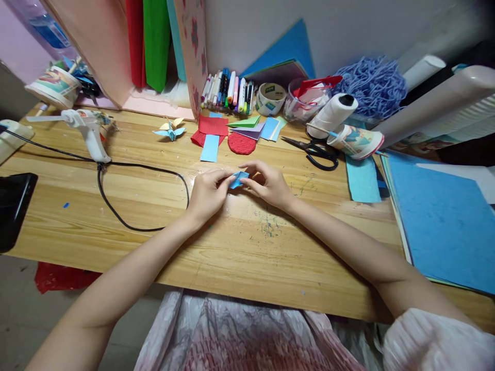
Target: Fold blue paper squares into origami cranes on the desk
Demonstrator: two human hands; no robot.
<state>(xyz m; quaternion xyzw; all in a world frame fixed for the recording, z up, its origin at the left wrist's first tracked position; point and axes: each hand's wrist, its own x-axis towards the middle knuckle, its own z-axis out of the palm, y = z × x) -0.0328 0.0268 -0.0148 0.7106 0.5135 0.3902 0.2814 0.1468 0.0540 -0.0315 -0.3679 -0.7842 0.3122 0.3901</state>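
Note:
A small folded piece of blue paper [239, 179] is held between both hands above the middle of the wooden table [232, 257]. My left hand [211, 193] pinches its left side between thumb and fingers. From the right, my right hand [268, 183] grips the paper's other side, its index finger arched over it. Just beyond the hands lie a light blue strip [209, 148], a red textured disc [242, 143] and folded green paper [245, 122]. A blue and yellow folded paper piece [170, 129] sits farther left.
Black-handled scissors [322, 158] lie right of centre. A white glue gun [89, 135] stands at the left, its black cable [135, 226] looping towards my left hand. Blue sheets [444, 221] are stacked at the right; markers [228, 93] and a tape roll [270, 98] stand at the back.

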